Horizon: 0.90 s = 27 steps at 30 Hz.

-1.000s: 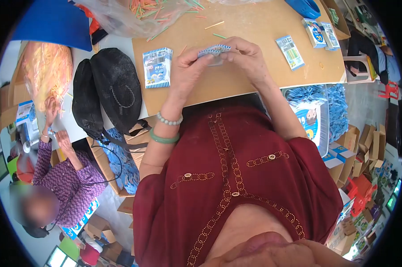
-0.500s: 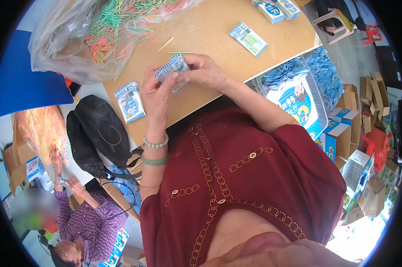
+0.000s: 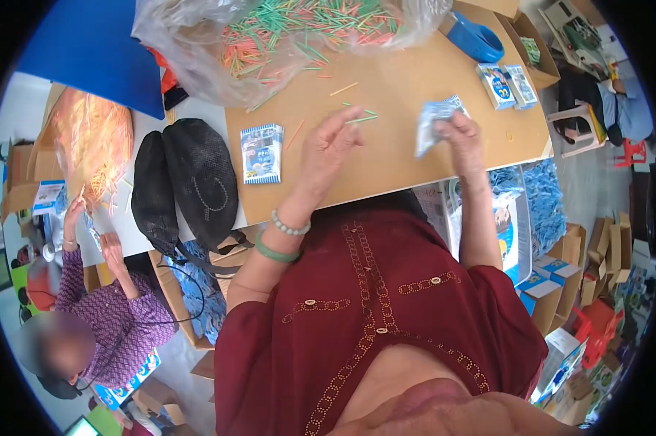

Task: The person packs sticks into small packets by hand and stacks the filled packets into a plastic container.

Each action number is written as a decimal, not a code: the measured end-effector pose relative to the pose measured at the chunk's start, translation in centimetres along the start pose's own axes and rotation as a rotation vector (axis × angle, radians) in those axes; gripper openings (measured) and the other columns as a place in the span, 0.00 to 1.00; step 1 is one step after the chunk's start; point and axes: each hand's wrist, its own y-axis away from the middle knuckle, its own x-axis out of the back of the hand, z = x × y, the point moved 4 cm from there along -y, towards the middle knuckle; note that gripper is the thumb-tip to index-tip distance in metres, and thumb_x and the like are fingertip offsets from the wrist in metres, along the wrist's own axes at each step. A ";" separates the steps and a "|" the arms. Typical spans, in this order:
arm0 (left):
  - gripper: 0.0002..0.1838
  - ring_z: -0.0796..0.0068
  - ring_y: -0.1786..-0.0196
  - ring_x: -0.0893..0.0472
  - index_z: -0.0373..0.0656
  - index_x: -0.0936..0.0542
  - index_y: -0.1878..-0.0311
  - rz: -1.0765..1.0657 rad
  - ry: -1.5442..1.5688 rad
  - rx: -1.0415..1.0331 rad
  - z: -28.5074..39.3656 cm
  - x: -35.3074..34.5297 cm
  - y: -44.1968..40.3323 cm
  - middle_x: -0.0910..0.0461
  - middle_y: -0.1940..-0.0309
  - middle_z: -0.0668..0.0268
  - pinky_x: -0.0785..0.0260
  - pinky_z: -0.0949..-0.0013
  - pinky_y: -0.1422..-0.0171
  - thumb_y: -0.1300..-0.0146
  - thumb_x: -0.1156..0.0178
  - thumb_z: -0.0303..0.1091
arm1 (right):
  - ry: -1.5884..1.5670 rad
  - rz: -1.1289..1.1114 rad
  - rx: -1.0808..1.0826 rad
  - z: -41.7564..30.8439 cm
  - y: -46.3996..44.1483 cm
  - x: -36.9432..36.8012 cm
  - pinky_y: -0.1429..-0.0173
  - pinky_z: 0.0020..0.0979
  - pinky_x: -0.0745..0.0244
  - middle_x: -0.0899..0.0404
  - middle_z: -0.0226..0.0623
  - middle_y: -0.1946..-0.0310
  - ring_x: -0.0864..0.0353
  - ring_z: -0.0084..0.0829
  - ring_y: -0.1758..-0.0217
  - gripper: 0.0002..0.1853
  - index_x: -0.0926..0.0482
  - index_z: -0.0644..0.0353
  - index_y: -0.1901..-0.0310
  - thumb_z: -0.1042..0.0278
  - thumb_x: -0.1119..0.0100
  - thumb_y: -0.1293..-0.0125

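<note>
My right hand [image 3: 464, 145] pinches a small blue-and-white plastic packet [image 3: 434, 122] over the right part of the brown tabletop. What lies directly beneath that packet is hidden. Bare and with its fingers apart, my left hand [image 3: 328, 145] hovers near the middle of the table. Just past its fingertips lie thin green sticks [image 3: 368, 116]. A yellow stick [image 3: 344, 89] rests a little farther away. Left of that hand are an orange stick [image 3: 295, 135] and another blue-and-white packet [image 3: 261, 154], lying flat.
A clear plastic bag [image 3: 190, 54] of coloured sticks spreads across the far side. Small boxes [image 3: 496, 86] and a blue tape-like ring [image 3: 476, 38] sit at far right. A black mesh bag [image 3: 200, 174] is at left, near a co-worker in a purple patterned top [image 3: 117, 320].
My hands have parted: the right one carried the packet to the right, and the left one let go of it. The view has shifted, showing more of the table's far right.
</note>
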 end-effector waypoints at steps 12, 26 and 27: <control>0.20 0.54 0.62 0.22 0.39 0.22 0.66 0.594 -1.708 0.051 1.5 12.6 1.8 0.24 0.66 0.55 0.29 0.56 0.60 0.48 0.33 0.48 | 0.990 0.027 0.422 -3.9 -10.4 -6.3 0.50 0.33 0.26 0.18 0.43 0.60 0.18 0.38 0.56 0.13 0.20 0.64 0.56 0.69 0.40 0.41; 0.23 0.57 0.61 0.25 0.41 0.24 0.65 0.521 -1.469 -0.042 2.2 13.4 2.4 0.26 0.68 0.59 0.36 0.57 0.58 0.57 0.29 0.46 | 1.527 -0.203 0.695 2.2 -27.1 -33.1 0.61 0.43 0.23 0.18 0.49 0.69 0.17 0.44 0.65 0.12 0.18 0.64 0.68 0.63 0.42 0.47; 0.23 0.56 0.60 0.25 0.41 0.25 0.64 0.497 -1.444 -0.019 1.9 13.4 2.6 0.26 0.68 0.59 0.36 0.57 0.57 0.58 0.29 0.45 | 1.541 -0.239 0.622 2.6 -27.6 -33.0 0.62 0.43 0.23 0.17 0.48 0.67 0.16 0.44 0.64 0.12 0.17 0.62 0.67 0.62 0.42 0.47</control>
